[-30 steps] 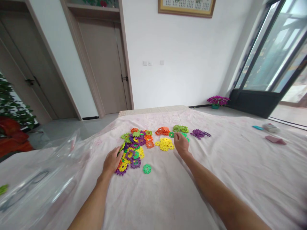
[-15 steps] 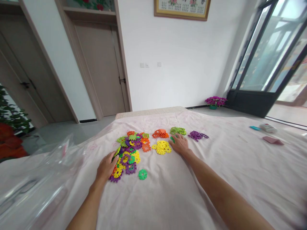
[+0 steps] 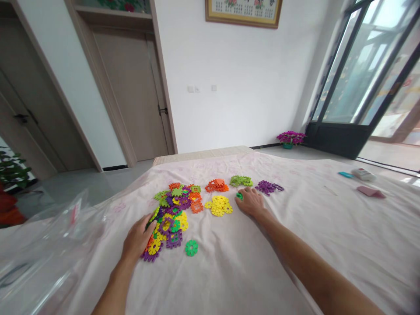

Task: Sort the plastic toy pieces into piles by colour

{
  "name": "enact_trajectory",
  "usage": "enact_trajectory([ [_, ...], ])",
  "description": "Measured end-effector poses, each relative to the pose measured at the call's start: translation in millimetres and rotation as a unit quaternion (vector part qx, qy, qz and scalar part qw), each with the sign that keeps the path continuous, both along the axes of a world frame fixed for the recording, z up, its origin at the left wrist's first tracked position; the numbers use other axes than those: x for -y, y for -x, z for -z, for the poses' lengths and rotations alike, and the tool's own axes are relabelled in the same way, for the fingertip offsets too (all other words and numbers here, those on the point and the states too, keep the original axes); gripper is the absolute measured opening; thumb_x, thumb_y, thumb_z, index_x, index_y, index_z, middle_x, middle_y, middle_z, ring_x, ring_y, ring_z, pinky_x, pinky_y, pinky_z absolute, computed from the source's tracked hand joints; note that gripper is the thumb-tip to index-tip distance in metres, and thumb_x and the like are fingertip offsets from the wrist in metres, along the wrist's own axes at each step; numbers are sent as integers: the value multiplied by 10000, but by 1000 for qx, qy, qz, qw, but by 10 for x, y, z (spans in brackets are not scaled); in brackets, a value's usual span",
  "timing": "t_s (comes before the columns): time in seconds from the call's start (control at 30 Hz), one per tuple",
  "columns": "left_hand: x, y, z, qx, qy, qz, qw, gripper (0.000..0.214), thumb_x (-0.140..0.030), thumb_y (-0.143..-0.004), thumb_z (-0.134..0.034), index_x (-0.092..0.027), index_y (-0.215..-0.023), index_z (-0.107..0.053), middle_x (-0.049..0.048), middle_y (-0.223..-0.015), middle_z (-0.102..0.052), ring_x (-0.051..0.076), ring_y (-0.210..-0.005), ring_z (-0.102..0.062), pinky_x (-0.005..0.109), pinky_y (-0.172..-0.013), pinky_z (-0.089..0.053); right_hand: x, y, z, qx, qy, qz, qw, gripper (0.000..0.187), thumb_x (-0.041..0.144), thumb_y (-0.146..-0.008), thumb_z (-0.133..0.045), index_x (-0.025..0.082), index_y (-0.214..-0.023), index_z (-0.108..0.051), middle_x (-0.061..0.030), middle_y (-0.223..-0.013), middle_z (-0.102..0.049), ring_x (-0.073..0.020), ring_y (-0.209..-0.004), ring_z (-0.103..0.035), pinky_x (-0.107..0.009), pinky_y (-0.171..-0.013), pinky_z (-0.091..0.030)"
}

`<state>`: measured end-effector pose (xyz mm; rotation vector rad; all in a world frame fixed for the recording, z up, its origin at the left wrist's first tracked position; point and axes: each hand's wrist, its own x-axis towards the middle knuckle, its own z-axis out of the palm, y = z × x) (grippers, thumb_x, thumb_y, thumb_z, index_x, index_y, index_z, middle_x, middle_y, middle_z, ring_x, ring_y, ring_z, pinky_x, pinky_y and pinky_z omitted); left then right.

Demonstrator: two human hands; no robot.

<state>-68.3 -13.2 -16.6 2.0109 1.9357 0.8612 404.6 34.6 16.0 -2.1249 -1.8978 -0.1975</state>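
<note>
A mixed pile of plastic interlocking building pieces (image 3: 175, 221) in purple, yellow, orange and green lies on the cloth. My left hand (image 3: 138, 235) rests against the pile's left side, thumb apart from the fingers, gripping nothing that I can see. Right of the yellow piece heap (image 3: 220, 205), my right hand (image 3: 252, 202) bends over green disc pieces (image 3: 239, 196); its fingertips are on them and the palm hides part. Behind it are a light green heap (image 3: 241, 180) and a purple heap (image 3: 267, 187). An orange heap (image 3: 216, 185) sits further left. One green disc (image 3: 191, 248) lies alone in front.
Clear plastic bags (image 3: 55, 245) lie on the left. On the right of the pale cloth (image 3: 321, 245) are a pink item (image 3: 370, 191), a white packet (image 3: 363, 174) and a blue item (image 3: 345, 174). A flower pot (image 3: 288, 145) stands on the floor beyond.
The view has shifted slightly, moving most things a little left in the picture. My right hand sits slightly further right relative to the heaps. My left hand stays at the pile's side.
</note>
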Motion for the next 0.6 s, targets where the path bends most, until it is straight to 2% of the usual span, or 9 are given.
enact_trajectory([
  [0.13, -30, 28, 39, 19, 0, 4, 1000, 550, -524, -895, -371, -206, -1313, -533, 63, -1375, -570, 219, -1287, -503, 344, -1116, -342, -104, -74, -122, -15, 8, 7, 1000, 514, 624, -901, -387, 288, -1168, -672, -119, -1232, -579, -345, -1135, -480, -503, -918, -353],
  [0.3, -41, 34, 32, 34, 11, 6, 999, 532, -506, -882, -401, -221, -1311, -537, 62, -1365, -579, 230, -1282, -510, 361, -1115, -347, -431, -152, -194, -47, 48, -50, 996, 496, 619, -928, -342, 356, -1206, -658, -75, -1230, -599, -306, -1162, -502, -464, -940, -377],
  [0.4, -33, 23, 17, 37, 10, 0, 999, 527, -496, -875, -412, -228, -1311, -540, 55, -1362, -583, 230, -1279, -513, 362, -1115, -348, -632, -204, -160, -56, 77, -63, 993, 501, 602, -937, -337, 344, -1241, -641, -82, -1250, -595, -292, -1157, -521, -436, -936, -405],
  [0.5, -27, 15, 10, 37, 11, -6, 999, 530, -500, -877, -410, -227, -1313, -539, 52, -1362, -584, 224, -1276, -517, 359, -1111, -355, -788, -264, -132, -53, 77, -78, 993, 471, 548, -945, -374, 314, -1265, -627, -89, -1286, -587, -282, -1165, -523, -425, -957, -406],
  [0.6, -30, 19, 14, 36, 8, -6, 999, 524, -499, -876, -412, -229, -1304, -551, 48, -1354, -593, 223, -1265, -529, 349, -1094, -377, -866, -321, -135, -48, 71, -107, 991, 414, 445, -949, -431, 268, -1266, -631, -73, -1282, -610, -240, -1187, -517, -358, -1008, -377],
])
